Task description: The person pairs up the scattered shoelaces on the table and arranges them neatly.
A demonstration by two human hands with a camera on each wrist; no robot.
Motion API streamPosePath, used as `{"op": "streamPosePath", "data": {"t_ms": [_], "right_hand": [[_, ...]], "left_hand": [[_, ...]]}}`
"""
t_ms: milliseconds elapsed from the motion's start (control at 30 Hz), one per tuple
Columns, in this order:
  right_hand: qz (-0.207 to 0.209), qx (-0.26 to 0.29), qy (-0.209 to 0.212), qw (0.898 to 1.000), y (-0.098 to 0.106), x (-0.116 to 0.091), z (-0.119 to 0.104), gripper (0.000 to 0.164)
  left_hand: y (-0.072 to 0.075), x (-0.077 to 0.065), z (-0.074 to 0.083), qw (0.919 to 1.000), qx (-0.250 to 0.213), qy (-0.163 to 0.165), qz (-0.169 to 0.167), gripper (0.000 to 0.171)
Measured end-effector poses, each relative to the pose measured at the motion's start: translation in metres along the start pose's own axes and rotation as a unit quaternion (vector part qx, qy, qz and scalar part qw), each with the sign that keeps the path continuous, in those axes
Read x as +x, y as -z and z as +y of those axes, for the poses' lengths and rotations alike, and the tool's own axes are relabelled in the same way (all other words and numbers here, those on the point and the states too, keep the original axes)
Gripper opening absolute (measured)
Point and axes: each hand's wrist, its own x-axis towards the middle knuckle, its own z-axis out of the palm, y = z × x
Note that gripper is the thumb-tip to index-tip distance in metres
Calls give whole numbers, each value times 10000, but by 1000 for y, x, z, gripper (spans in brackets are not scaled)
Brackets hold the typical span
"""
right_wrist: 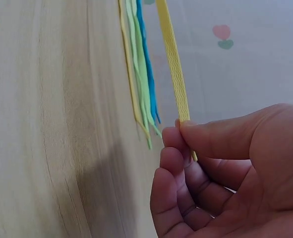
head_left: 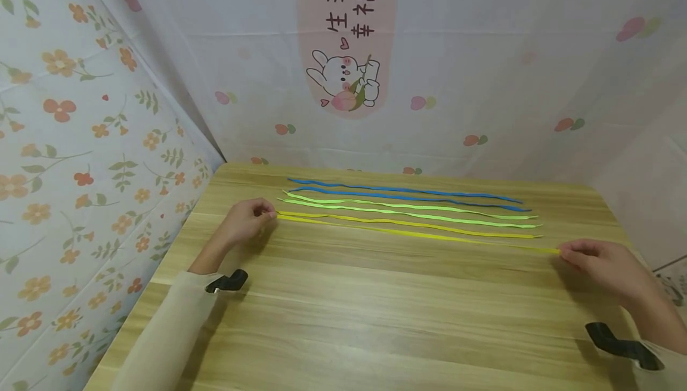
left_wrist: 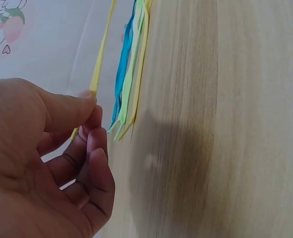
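Note:
A flat yellow shoelace [head_left: 413, 233] is stretched nearly straight between both hands, raised above the table. My left hand [head_left: 249, 221] pinches one end between thumb and fingers; in the left wrist view the yellow shoelace [left_wrist: 100, 59] runs up from the thumb. The other end is pinched by my right hand [head_left: 606, 266], and the right wrist view shows the woven yellow shoelace [right_wrist: 173, 64] with its tip poking out below the thumb. Just beyond it lie another yellow shoelace [head_left: 429, 228], two light green shoelaces [head_left: 418, 215] and two blue shoelaces [head_left: 408, 189], roughly parallel.
The wood-grain table [head_left: 343, 319] extends toward me. A white printed cloth [head_left: 456, 69] hangs behind its back edge, and a floral cloth [head_left: 64, 158] hangs along the left side. Black straps [head_left: 625, 346] are at the cuffs of both sleeves.

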Motion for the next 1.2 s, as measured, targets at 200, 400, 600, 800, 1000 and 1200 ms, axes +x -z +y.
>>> {"op": "streamPosePath", "data": {"t_ms": [200, 400, 600, 800, 1000, 1200], "right_hand": [[-6, -164, 100, 9998, -1, 9, -3, 52], [62, -149, 164, 9997, -3, 14, -4, 46], [20, -52, 130, 9999, -6, 18, -4, 44], [-123, 22, 58, 9999, -6, 22, -6, 47], [-182, 57, 6, 9998, -7, 24, -7, 47], [-165, 58, -4, 9998, -10, 28, -5, 45]], "left_hand": [[-5, 6, -1, 9997, 229, 42, 4, 15], [-7, 10, -1, 9994, 341, 81, -33, 14], [-9, 12, -2, 9986, 519, 61, -14, 13], [-11, 12, -2, 9980, 618, 122, -41, 14], [-12, 12, -1, 9978, 638, 146, -41, 13], [-15, 15, -4, 9965, 832, 38, -41, 14]]}}
